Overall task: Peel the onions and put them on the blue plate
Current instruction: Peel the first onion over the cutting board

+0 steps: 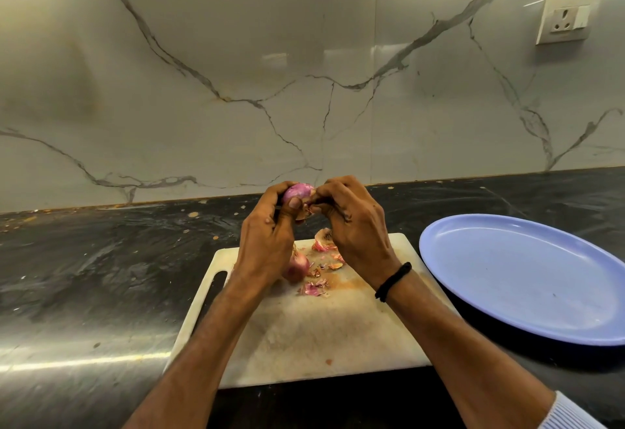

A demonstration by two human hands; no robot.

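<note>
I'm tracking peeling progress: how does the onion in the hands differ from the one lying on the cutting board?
The held onion is raised above the cutting board, gripped by the left hand while the right hand pinches its skin flap; the board onion lies on it among peelings. The held onion shows a smooth purple surface; the board onion sits half hidden behind the left wrist. Both are small and reddish; neither is on the blue plate.
</note>
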